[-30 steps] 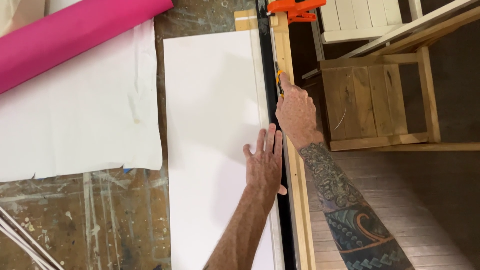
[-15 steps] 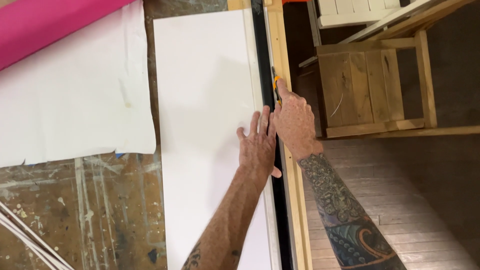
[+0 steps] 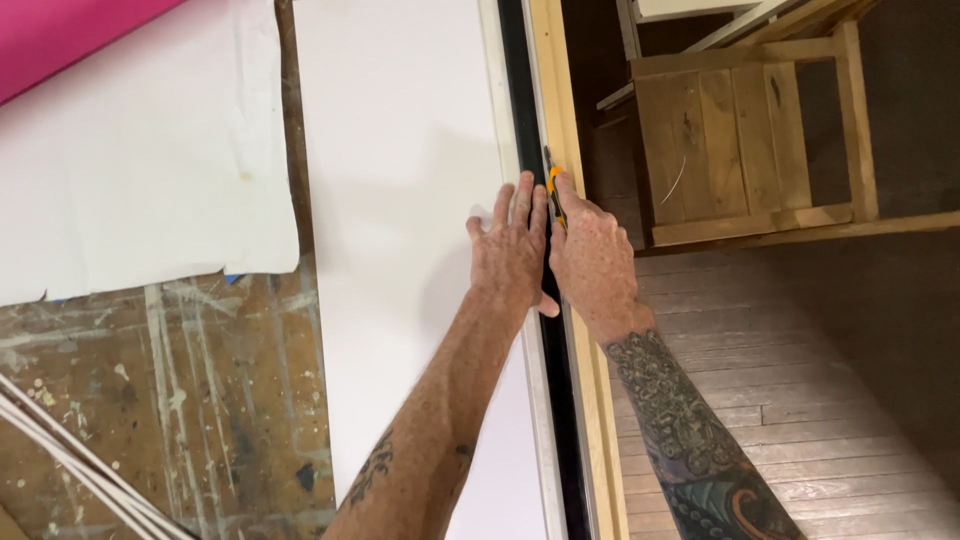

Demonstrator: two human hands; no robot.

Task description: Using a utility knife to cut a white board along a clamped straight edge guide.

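The white board [image 3: 400, 200] lies on the table along its right edge, and your right hand [image 3: 592, 265], grip closed on one orange knife [image 3: 553, 190], has drawn nearer you along the one black straightedge [image 3: 520, 120] while your flat, open left hand [image 3: 508, 255] followed, so the cut is advancing.

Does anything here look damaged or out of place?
The loose white sheet at the left has a ragged, torn lower edge, and the table top is smeared with old paint. Nothing else stands out.
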